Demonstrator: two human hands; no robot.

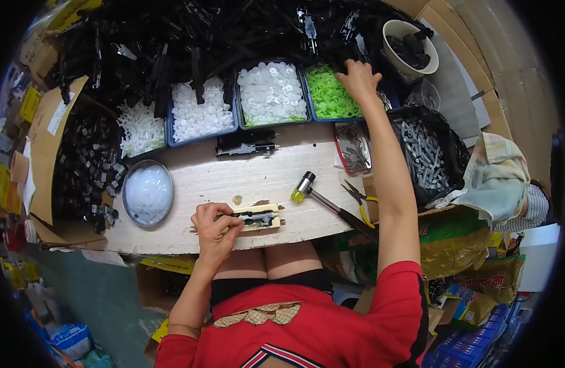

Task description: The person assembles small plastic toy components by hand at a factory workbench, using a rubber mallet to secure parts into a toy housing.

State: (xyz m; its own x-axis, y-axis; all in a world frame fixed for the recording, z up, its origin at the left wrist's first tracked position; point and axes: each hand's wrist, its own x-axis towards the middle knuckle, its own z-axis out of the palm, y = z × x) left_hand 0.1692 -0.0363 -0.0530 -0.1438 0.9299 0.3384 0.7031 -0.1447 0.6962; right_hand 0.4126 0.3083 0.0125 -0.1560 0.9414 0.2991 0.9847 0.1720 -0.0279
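At the bench's near edge, my left hand (pixel 218 230) has its fingers bent round the left end of a black and grey mechanism (pixel 258 217). That part lies in a cream block (pixel 271 224), and my fingers cover some of it. My right arm is stretched to the back right. There my right hand (pixel 359 81) hangs over the right edge of a tray of small green plastic parts (pixel 328 92), fingers apart, with nothing visible in them. Another black and grey mechanism (pixel 246 149) lies further back on the bench.
A mallet (pixel 324 199) and yellow-handled pliers (pixel 361 199) lie right of the block. Trays of white parts (pixel 201 113) line the back, before heaped black parts (pixel 233 37). A round metal dish (pixel 147 193) stands left; a bag of grey pins (pixel 423 150) sits right.
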